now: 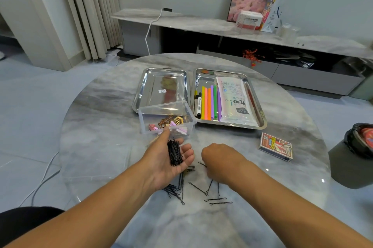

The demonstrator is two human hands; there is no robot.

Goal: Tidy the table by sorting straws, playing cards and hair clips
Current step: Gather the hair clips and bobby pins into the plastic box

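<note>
A person's left hand (171, 159), palm up, cradles a bundle of black bobby pins (174, 152) in loosely curled fingers above the round grey marble table (101, 118). The right hand (220, 162), knuckles up, curls down over loose black bobby pins (198, 188) scattered near the table's near edge; whether it grips one cannot be told. Beyond sit a clear plastic box (167, 115) of coloured hair clips (171, 122), an empty steel tray (161, 88), a steel tray (255, 106) of coloured straws (210, 102), and, toward the right edge, a boxed deck of playing cards (276, 146).
</note>
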